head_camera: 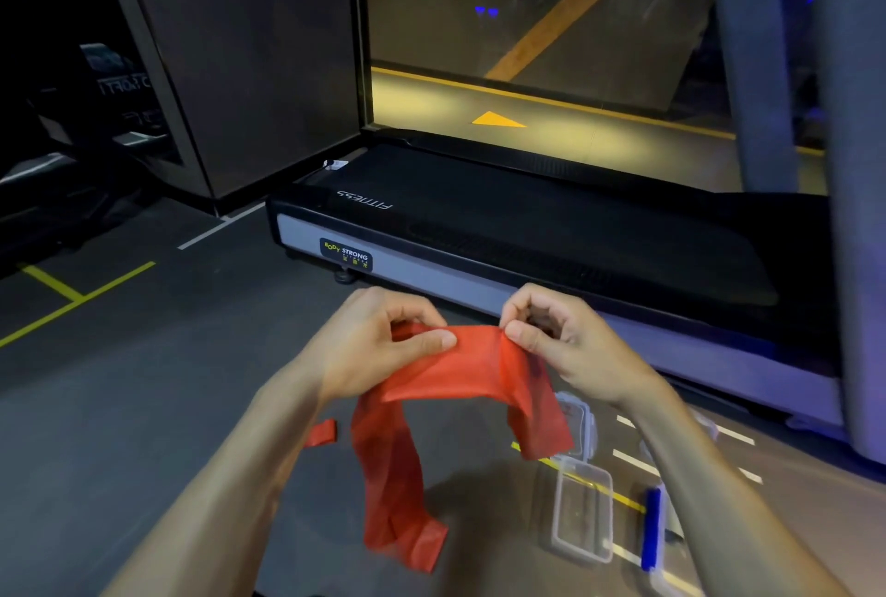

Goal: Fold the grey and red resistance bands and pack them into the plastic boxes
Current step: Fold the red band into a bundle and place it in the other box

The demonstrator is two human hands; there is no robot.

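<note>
I hold the red resistance band (pixel 460 371) up in front of me above the floor. My left hand (pixel 383 342) pinches its top edge on the left, and my right hand (pixel 551 333) pinches the same edge on the right. The band sags between them; a long tail hangs down on the left and a shorter end on the right. A clear plastic box (pixel 582 508) lies open on the floor at the lower right. A second clear box or lid (pixel 577 419) shows just behind the band's right end. No grey band is visible.
A black treadmill (pixel 527 237) lies across the floor just beyond my hands. A blue-edged lid or clip (pixel 651 529) rests right of the clear box under my right forearm. A small red piece (pixel 322 433) shows beside my left forearm. Yellow and white lines mark the grey floor.
</note>
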